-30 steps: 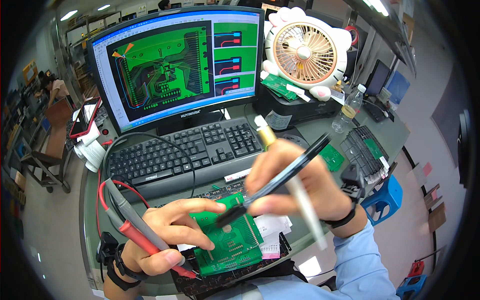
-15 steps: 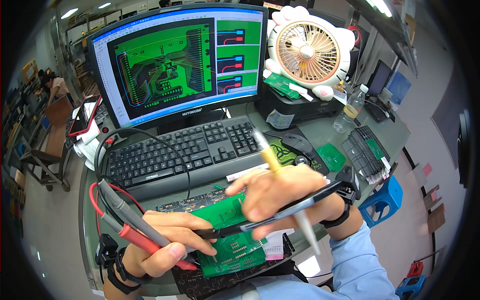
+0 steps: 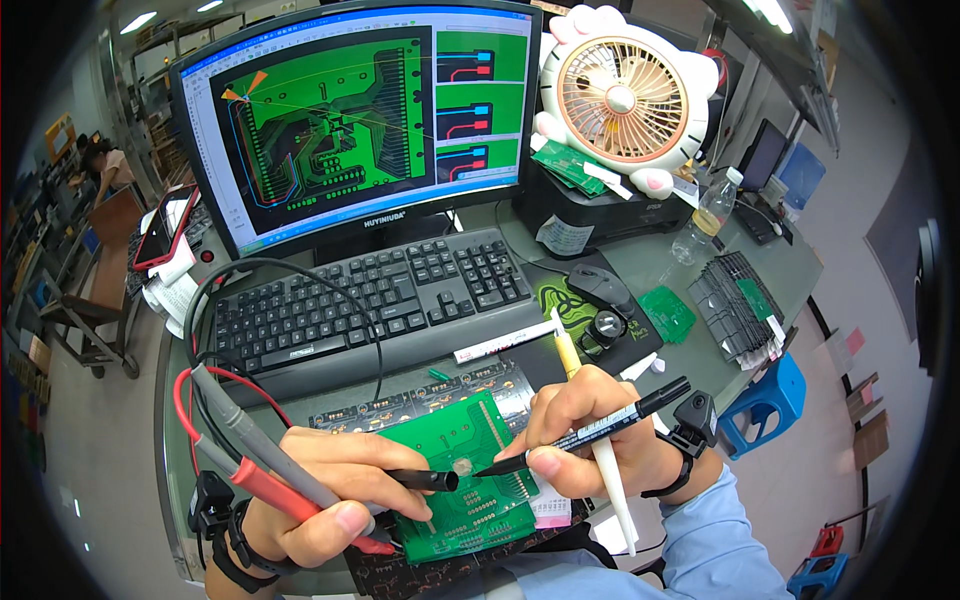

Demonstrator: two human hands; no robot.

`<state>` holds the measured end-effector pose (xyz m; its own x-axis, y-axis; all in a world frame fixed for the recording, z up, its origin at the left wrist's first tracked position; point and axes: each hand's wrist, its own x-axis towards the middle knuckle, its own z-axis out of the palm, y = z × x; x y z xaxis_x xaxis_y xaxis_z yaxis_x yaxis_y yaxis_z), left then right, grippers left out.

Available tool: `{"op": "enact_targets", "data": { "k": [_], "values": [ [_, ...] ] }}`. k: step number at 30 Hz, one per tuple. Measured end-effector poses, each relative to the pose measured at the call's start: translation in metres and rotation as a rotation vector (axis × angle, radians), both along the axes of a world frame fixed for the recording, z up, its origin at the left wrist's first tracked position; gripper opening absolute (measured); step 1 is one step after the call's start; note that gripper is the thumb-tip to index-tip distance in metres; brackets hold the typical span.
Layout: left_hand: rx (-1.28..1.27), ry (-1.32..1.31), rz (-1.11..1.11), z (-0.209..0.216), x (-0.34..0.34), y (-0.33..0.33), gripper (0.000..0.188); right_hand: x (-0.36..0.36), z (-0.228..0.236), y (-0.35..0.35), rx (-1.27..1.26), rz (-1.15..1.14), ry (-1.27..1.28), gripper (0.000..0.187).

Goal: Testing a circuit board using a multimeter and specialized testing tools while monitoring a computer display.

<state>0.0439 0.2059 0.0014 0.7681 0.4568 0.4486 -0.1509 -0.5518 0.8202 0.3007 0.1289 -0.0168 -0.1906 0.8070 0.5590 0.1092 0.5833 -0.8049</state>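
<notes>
A green circuit board (image 3: 440, 430) lies on a dark patterned board (image 3: 385, 575). My left hand (image 3: 335, 490) is closed round a red test probe (image 3: 275, 487) and a grey test probe (image 3: 265, 435), while its fingers also pinch a black marker cap (image 3: 425, 480) over the board. Between the fingers of my right hand (image 3: 590, 430) is a black marker (image 3: 605, 422), its bare tip above the board and close to the cap. That hand also keeps hold of a slim white and yellow tool (image 3: 612, 490), whose kind I cannot make out.
Behind the board stand a black keyboard (image 3: 370, 300) and a monitor (image 3: 330, 130) with a circuit layout. To the right are a mouse (image 3: 600, 290), a bottle (image 3: 708, 215), stacked dark boards (image 3: 735, 310) and a fan (image 3: 620, 95). Probe cables (image 3: 200, 330) loop at the left.
The marker has come out of its cap: my right hand has moved down and right with the marker, while the cap stays in my left hand. Orange marks now show on the screen.
</notes>
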Motion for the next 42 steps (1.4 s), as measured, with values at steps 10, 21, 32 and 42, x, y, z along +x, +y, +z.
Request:
{"op": "enact_targets", "data": {
  "k": [10, 21, 32, 42],
  "values": [
    [0.004, -0.006, -0.008, 0.000, 0.000, 0.002, 0.054, -0.003, 0.003, 0.001, 0.014, -0.008, -0.037, 0.018],
    [-0.164, 0.054, -0.082, 0.003, -0.004, 0.004, 0.044, -0.001, 0.014, 0.006, -0.067, 0.101, 0.276, 0.023],
    [-0.204, 0.038, -0.106, 0.000, -0.007, 0.003, 0.047, -0.009, 0.018, 0.019, 0.024, 0.105, 0.043, 0.023],
    [-0.296, 0.007, -0.082, 0.001, -0.005, -0.003, 0.040, -0.014, 0.027, 0.027, 0.094, 0.103, -0.212, 0.025]
  ]
}}
